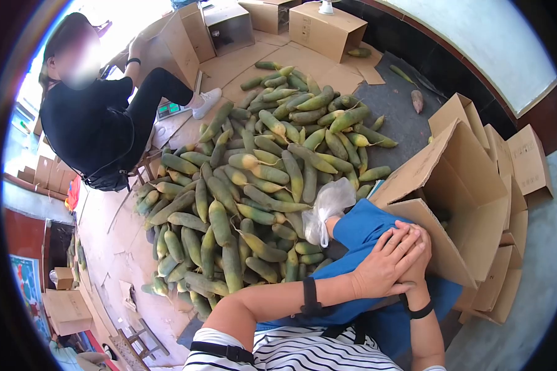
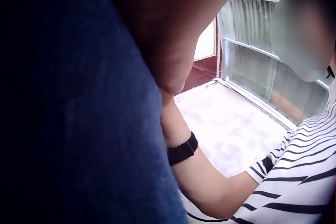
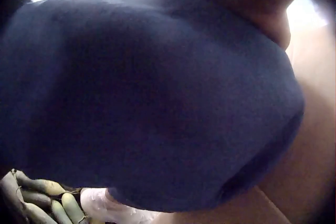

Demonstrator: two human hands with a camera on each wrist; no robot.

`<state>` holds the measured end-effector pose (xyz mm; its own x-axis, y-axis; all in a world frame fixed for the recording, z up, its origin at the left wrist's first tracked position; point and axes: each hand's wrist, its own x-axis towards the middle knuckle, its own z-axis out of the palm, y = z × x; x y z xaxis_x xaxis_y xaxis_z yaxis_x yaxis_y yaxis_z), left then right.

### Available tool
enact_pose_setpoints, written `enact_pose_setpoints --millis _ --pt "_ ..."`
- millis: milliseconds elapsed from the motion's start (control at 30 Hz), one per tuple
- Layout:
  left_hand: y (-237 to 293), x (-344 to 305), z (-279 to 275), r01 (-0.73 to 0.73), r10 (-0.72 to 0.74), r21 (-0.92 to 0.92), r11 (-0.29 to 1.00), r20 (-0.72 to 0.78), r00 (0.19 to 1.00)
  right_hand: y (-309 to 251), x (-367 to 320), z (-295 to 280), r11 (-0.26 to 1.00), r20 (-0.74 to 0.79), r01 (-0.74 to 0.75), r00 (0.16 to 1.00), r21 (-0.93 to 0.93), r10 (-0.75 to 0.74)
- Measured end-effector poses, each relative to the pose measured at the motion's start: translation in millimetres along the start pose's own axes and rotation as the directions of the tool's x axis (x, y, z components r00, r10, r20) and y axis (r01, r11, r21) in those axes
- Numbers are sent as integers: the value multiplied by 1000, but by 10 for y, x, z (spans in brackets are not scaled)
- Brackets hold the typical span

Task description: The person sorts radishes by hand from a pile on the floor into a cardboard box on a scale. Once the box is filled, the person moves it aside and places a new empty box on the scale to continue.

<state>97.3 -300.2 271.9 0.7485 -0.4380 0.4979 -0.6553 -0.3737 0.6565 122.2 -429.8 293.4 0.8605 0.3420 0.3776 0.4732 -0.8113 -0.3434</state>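
Observation:
My left hand (image 1: 377, 269) reaches across in the head view and lies over the back of my right hand (image 1: 419, 256), its fingers relaxed. Both hands rest together on the knee of my blue trousers (image 1: 365, 229). The fingers of the right hand are partly hidden under the left. Neither hand holds an object. In both wrist views the trouser cloth (image 3: 157, 103) fills much of the picture. Beyond the knee lies a large heap of green radishes (image 1: 263, 179). A clear plastic bag (image 1: 332, 201) covers my foot beside the heap.
An open cardboard box (image 1: 470, 191) stands close right of my knee, with more boxes (image 1: 526, 161) behind it. Another person (image 1: 93, 123) in dark clothes sits at the far left by a cardboard box and a scale (image 1: 168, 109). Several boxes (image 1: 325, 28) line the back.

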Motion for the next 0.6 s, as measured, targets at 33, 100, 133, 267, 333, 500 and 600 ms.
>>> enact_pose_setpoints --millis 33,100,133,267,333,500,600 --pt "-14 -1 4 0 0 -10 1000 -20 1000 0 5 5 1000 0 0 1000 -3 0" --pt "-37 -2 -3 0 0 -18 1000 -39 999 -13 30 27 995 -3 -46 999 90 47" --pt "-37 -6 -15 -1 0 -20 1000 -34 999 -13 40 33 995 -3 -46 999 91 46" --pt "-47 -18 -36 4 -5 -38 999 -31 999 -33 46 38 1000 -11 -1 1000 8 1" --pt "-51 -21 -35 4 -6 -43 999 -35 999 -38 57 36 1000 -12 9 1000 -2 -9" --pt "-53 -20 -50 1 -3 -43 999 -36 999 -63 81 24 1000 -2 7 1000 -23 -7" --pt "-52 -15 -73 4 -6 -41 999 -30 1000 -81 97 16 1000 -6 -2 1000 29 2"
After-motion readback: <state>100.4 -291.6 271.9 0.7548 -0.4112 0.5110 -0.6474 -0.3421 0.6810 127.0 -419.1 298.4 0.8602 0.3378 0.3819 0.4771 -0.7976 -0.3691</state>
